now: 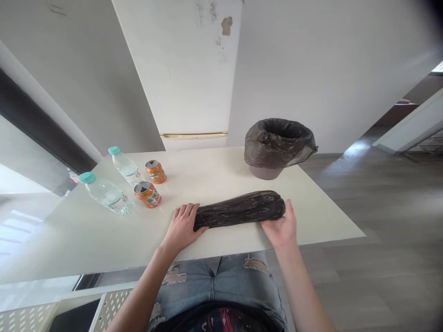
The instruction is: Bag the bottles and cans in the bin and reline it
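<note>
A long roll of black plastic bags (238, 210) lies across the white table (214, 177) near its front edge. My left hand (182, 227) rests on the roll's left end, fingers laid over it. My right hand (282, 226) cups the roll's right end, with fingers together against it. Both hands hold the roll down on the tabletop.
A small bin lined with a dark bag (277, 145) stands at the back right of the table. Two clear water bottles with teal caps (105, 191) (125, 166) and two orange cans (147, 193) (155, 171) stand at the left. A perforated white crate (110, 306) sits under the table's front edge.
</note>
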`<state>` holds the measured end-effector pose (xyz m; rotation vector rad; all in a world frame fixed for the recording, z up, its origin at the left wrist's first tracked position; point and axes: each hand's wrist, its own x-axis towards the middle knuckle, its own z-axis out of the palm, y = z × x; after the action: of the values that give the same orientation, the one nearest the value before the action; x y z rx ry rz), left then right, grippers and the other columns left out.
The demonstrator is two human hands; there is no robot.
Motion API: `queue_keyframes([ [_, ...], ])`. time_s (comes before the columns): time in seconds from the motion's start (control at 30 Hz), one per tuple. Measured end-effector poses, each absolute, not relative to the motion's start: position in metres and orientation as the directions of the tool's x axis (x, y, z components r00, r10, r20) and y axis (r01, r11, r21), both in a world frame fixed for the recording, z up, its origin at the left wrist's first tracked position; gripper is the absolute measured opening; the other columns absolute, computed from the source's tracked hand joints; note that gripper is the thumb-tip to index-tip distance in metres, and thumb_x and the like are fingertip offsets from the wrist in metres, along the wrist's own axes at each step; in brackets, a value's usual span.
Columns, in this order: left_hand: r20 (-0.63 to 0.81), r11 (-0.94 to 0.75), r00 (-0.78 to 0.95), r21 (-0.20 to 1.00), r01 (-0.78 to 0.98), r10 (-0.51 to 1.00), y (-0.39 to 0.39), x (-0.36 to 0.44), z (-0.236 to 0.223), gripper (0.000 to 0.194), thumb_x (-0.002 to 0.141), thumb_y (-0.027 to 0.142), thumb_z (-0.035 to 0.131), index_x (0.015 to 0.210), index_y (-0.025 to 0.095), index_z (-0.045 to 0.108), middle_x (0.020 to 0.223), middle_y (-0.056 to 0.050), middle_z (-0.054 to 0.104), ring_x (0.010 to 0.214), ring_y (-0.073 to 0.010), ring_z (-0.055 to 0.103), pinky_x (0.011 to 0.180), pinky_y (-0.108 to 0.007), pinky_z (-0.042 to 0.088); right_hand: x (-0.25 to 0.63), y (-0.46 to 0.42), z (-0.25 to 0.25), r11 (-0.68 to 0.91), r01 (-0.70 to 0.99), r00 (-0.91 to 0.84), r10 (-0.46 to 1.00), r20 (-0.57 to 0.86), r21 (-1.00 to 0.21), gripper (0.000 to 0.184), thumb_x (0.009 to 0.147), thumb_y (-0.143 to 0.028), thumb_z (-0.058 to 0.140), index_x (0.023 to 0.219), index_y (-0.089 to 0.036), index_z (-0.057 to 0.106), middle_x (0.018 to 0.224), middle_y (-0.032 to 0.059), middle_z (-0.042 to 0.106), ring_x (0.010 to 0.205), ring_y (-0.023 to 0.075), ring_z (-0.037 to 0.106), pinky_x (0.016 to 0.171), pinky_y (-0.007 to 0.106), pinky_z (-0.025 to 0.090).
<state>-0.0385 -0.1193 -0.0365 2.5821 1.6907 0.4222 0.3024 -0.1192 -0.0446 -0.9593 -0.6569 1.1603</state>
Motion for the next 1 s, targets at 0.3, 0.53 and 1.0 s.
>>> queue_keyframes([
  [0.3,0.192,-0.433,0.4,0.177,0.884,0.896,-0.121,-0.026,-0.032,0.06,0.094,0.051,0.067,0.143,0.02,0.052,0.135,-0.014,0.063,0.122,-0.0354,0.058,0.104,-0.052,0.046,0.242,-0.115,-0.073,0.125,-0.33,0.407,0.913,-0.022,-0.936,0.055,0.095,-0.057,0.065,0.141,-0.026,0.061,0.151,0.009,0.062,0.141,0.0339,0.059,0.117,0.06,0.053],
  [0.53,0.209,-0.454,0.411,0.24,0.858,0.887,-0.13,-0.034,-0.032,0.062,0.094,0.051,0.068,0.145,0.021,0.049,0.137,-0.013,0.062,0.125,-0.0343,0.057,0.106,-0.051,0.044,0.265,-0.099,-0.057,0.165,-0.53,0.702,0.635,-0.321,-0.832,0.053,0.082,-0.033,0.082,0.13,-0.022,0.063,0.135,0.0085,0.071,0.119,0.0254,0.072,0.104,0.047,0.063],
  [1.0,0.226,-0.497,0.447,0.285,0.82,0.866,-0.127,-0.019,-0.035,0.046,0.096,0.046,0.067,0.133,0.022,0.052,0.129,-0.011,0.063,0.12,-0.032,0.059,0.104,-0.049,0.044,0.23,-0.109,-0.069,-0.097,0.446,0.696,0.663,0.276,-0.89,0.035,0.076,-0.031,0.073,0.102,-0.007,0.071,0.098,0.0239,0.076,0.099,0.0405,0.073,0.095,0.056,0.059],
])
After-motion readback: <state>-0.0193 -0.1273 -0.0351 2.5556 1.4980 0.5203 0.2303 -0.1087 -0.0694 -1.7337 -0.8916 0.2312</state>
